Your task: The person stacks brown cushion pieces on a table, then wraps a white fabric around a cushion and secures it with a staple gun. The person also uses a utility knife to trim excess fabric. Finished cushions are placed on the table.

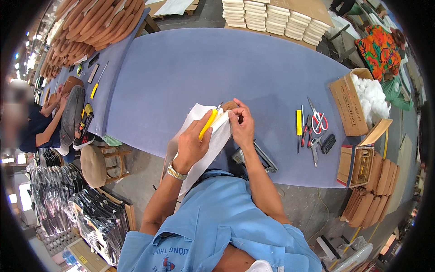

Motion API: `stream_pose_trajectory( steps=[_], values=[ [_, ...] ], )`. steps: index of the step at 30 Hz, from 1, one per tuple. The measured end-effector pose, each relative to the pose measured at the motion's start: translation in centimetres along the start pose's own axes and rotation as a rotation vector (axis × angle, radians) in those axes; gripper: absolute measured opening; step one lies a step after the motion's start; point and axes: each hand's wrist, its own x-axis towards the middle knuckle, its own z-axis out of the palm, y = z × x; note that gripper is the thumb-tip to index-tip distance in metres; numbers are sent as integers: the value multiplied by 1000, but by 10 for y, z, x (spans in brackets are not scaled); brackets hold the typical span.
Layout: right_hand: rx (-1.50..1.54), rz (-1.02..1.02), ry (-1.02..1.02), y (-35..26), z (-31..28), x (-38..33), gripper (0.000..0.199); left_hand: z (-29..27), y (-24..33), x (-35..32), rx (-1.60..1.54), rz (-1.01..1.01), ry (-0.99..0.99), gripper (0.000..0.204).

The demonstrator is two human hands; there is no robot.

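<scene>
My left hand (194, 139) is closed around a yellow-handled tool (208, 123) with a thin metal tip; its exact kind is hard to make out. Under that hand lies a long panel with white cloth (209, 152) on its upper side and brown covering (171, 152) along its edge. At the panel's far end my right hand (243, 124) pinches the cloth edge, close to the tool's tip. A brown end (229, 105) of the covering shows beside those fingers. Below my right forearm, partly hidden, lies a dark grey staple gun (260, 156).
On the blue table (181, 59), to the right, lie red-handled scissors (319, 121), a yellow-handled tool (299, 121), an air gun (315, 149) and a black object (328, 144). A carton of white stuffing (351, 104) stands at the right edge. Another person (45, 118) works at left.
</scene>
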Motion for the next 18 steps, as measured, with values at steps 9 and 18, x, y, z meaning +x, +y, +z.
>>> stream_pose_trajectory(
  steps=[9,18],
  values=[
    [-92,-96,-25,-2,-7,-7,7,-6,-3,5,30,-8,-203,49],
    [-46,-31,9,-1,-16,-19,8,-11,15,8,22,-76,-351,47]
  ],
)
